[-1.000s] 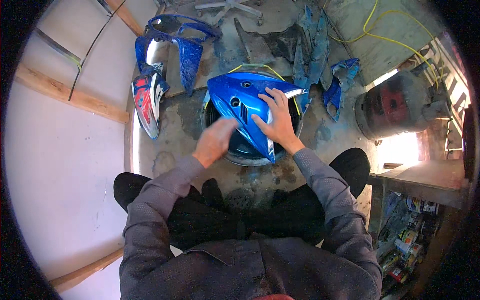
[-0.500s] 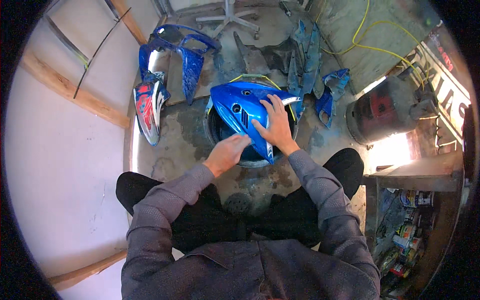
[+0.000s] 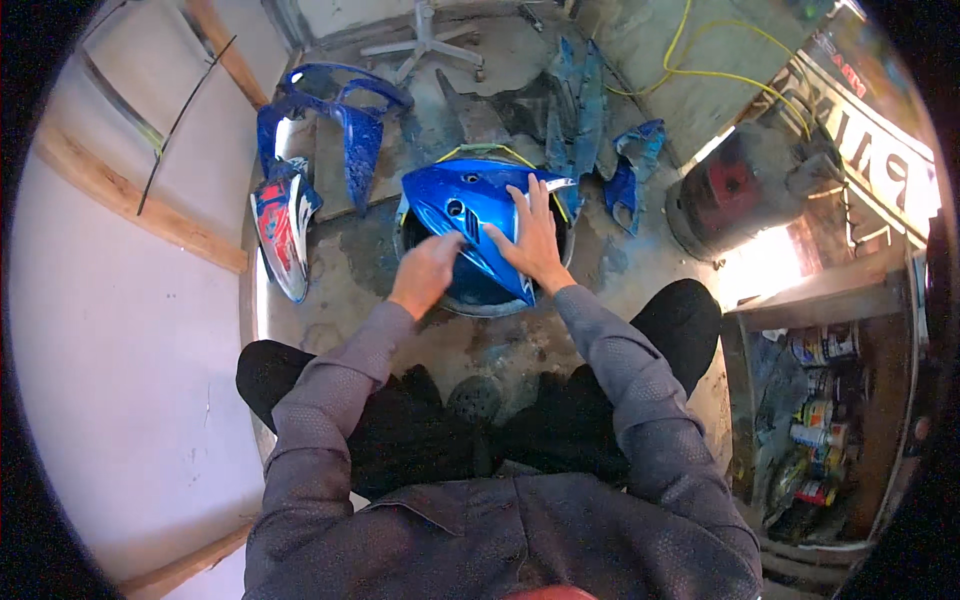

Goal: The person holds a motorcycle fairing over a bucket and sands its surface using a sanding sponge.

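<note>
My right hand (image 3: 533, 238) lies flat, fingers spread, on the right side of the blue panel (image 3: 487, 202), which sits over a round dark tub (image 3: 466, 300) beneath both hands. My left hand (image 3: 425, 274), curled and blurred, meets the panel's left edge; I cannot tell whether it grips anything. Farther left lies a red-and-white panel (image 3: 280, 232)

A blue fairing (image 3: 362, 150) rests near a red-and-white panel (image 3: 283, 228) at left; a star-shaped base (image 3: 428, 45) stands beyond; rightward, a dark tank (image 3: 745, 195), yellow hose (image 3: 700, 72) and cans (image 3: 818, 436).
</note>
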